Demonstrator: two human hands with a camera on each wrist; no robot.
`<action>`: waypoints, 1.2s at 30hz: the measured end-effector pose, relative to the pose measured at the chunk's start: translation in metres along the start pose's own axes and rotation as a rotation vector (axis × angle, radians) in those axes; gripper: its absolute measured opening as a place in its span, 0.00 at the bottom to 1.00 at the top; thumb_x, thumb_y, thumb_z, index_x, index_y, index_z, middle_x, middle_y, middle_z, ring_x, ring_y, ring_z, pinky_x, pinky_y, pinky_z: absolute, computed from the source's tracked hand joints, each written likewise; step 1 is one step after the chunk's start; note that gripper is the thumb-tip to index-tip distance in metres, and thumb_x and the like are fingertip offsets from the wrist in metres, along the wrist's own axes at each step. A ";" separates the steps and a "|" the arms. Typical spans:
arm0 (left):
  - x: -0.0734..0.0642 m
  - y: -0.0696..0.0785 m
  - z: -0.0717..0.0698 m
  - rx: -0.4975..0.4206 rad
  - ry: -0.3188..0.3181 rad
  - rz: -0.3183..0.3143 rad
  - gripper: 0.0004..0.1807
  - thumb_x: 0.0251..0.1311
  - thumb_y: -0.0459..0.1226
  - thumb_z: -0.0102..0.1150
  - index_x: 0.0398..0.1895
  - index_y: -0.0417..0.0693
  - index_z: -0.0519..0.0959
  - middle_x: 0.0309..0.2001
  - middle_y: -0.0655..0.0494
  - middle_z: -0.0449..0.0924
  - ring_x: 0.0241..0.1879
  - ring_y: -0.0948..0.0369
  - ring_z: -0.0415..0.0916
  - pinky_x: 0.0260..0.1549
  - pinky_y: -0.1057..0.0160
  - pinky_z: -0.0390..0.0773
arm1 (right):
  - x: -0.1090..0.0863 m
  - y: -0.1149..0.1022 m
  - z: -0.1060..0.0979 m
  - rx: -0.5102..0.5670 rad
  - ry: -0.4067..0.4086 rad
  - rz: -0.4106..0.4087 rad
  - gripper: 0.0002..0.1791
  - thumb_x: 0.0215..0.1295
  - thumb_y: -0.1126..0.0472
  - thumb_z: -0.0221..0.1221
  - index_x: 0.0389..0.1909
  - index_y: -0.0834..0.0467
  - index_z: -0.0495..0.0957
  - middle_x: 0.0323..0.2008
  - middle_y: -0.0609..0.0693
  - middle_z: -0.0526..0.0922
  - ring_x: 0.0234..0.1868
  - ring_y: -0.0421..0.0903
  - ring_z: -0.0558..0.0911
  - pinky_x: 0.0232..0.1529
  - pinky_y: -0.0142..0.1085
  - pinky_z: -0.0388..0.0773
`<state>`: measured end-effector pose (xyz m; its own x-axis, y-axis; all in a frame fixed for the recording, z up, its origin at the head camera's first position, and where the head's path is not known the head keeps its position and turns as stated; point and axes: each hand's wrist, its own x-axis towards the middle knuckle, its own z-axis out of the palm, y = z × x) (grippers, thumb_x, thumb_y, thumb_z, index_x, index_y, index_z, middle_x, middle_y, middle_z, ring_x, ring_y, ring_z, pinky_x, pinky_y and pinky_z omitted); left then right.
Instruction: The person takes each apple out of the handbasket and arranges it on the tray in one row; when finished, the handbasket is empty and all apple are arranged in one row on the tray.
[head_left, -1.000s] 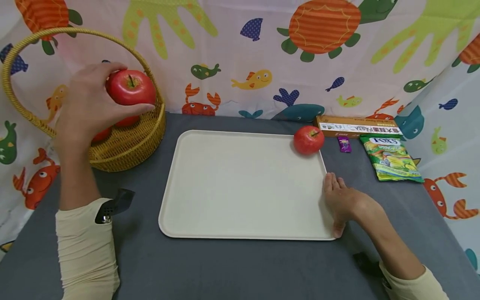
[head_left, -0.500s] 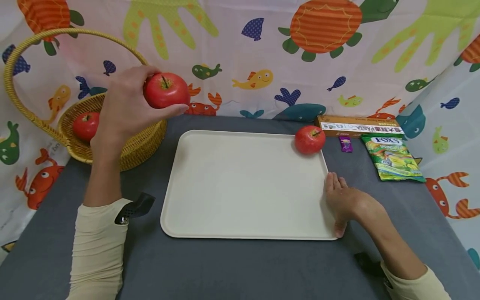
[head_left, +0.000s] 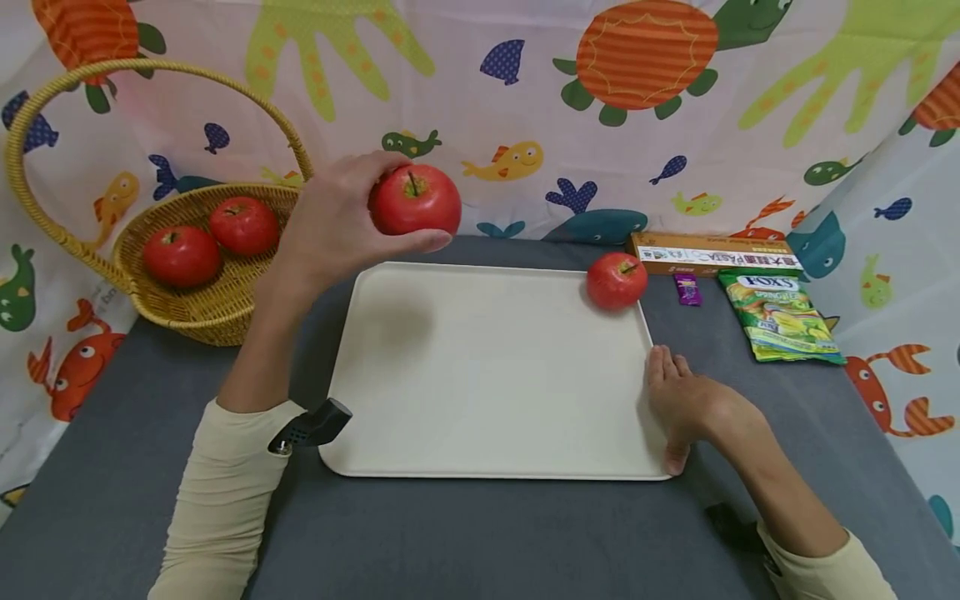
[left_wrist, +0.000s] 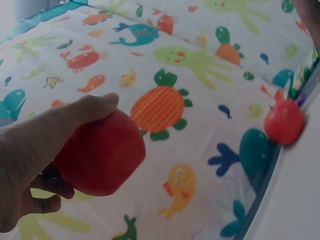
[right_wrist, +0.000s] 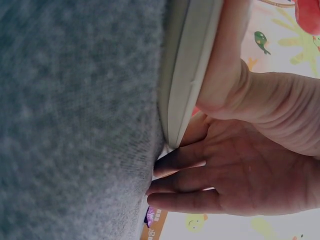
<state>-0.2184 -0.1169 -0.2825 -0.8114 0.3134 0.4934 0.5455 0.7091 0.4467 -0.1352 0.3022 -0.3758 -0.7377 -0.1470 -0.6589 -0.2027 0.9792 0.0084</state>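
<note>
My left hand (head_left: 330, 225) grips a red apple (head_left: 422, 202) between thumb and fingers, raised above the far left part of the white tray (head_left: 487, 375). In the left wrist view, the thumb lies over the top of this apple (left_wrist: 107, 155) and fingertips show beneath it. Another apple (head_left: 617, 281) rests at the tray's far right corner. At the tray's right edge, my right hand (head_left: 697, 406) touches the rim with straight fingers. The right wrist view shows its thumb against the tray side (right_wrist: 187, 75) and its fingers (right_wrist: 185, 201) extended near the grey cloth.
Two apples (head_left: 182, 256) lie in a yellow wicker basket (head_left: 198, 323) with a tall handle, at the back left. Behind the tray's right side are a long brown box (head_left: 716, 252), a small purple packet (head_left: 687, 289) and a green Fox's bag (head_left: 782, 318). A patterned curtain stands behind.
My left hand has carried the apple out of the basket, rightward to above the tray, uncovering two apples in the basket. My right hand has stayed at the tray's edge.
</note>
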 end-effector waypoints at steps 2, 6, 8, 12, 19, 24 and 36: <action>0.005 0.008 0.006 -0.002 -0.021 0.013 0.44 0.53 0.58 0.75 0.70 0.44 0.75 0.64 0.44 0.81 0.63 0.47 0.78 0.59 0.43 0.85 | 0.000 0.000 0.001 -0.009 0.001 0.000 0.92 0.24 0.45 0.87 0.77 0.81 0.32 0.78 0.83 0.35 0.79 0.81 0.44 0.77 0.70 0.54; 0.015 0.022 0.018 -0.011 -0.055 0.026 0.45 0.53 0.60 0.74 0.70 0.46 0.74 0.64 0.46 0.81 0.63 0.48 0.77 0.59 0.46 0.84 | 0.001 0.001 0.001 -0.017 0.000 0.002 0.92 0.24 0.45 0.87 0.77 0.82 0.32 0.78 0.83 0.35 0.79 0.81 0.44 0.77 0.69 0.54; 0.020 0.027 0.026 -0.031 -0.079 0.028 0.45 0.54 0.61 0.74 0.70 0.48 0.74 0.65 0.48 0.80 0.64 0.50 0.76 0.59 0.48 0.84 | 0.001 0.001 0.002 -0.022 0.000 0.002 0.92 0.24 0.45 0.87 0.77 0.82 0.32 0.78 0.83 0.35 0.79 0.81 0.44 0.77 0.69 0.54; 0.027 0.033 0.049 -0.070 -0.141 0.018 0.46 0.54 0.61 0.74 0.71 0.49 0.73 0.67 0.49 0.78 0.66 0.51 0.74 0.58 0.51 0.85 | 0.002 0.000 0.003 -0.028 0.004 -0.010 0.91 0.24 0.45 0.87 0.77 0.82 0.33 0.78 0.83 0.36 0.78 0.82 0.45 0.76 0.70 0.56; 0.034 0.039 0.100 -0.108 -0.246 0.021 0.44 0.56 0.59 0.74 0.70 0.46 0.71 0.63 0.49 0.80 0.62 0.53 0.76 0.54 0.56 0.87 | 0.000 0.000 0.001 -0.004 -0.001 -0.022 0.92 0.24 0.44 0.86 0.77 0.81 0.32 0.78 0.83 0.34 0.78 0.82 0.43 0.77 0.71 0.54; 0.034 0.042 0.125 -0.093 -0.307 0.001 0.44 0.57 0.60 0.73 0.70 0.44 0.70 0.60 0.48 0.80 0.59 0.54 0.77 0.51 0.59 0.87 | 0.000 0.000 -0.001 -0.002 -0.008 -0.015 0.91 0.25 0.43 0.86 0.77 0.81 0.32 0.78 0.82 0.34 0.78 0.82 0.43 0.77 0.71 0.53; 0.030 0.037 0.175 0.024 -0.389 -0.087 0.51 0.61 0.60 0.70 0.81 0.48 0.60 0.69 0.43 0.75 0.66 0.47 0.74 0.59 0.52 0.86 | -0.001 -0.001 0.000 -0.020 0.012 -0.018 0.91 0.24 0.46 0.87 0.76 0.82 0.32 0.78 0.83 0.35 0.78 0.82 0.44 0.76 0.71 0.55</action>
<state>-0.2592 0.0295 -0.3812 -0.8758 0.4640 0.1334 0.4701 0.7565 0.4547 -0.1342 0.3010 -0.3754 -0.7417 -0.1664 -0.6498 -0.2290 0.9734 0.0120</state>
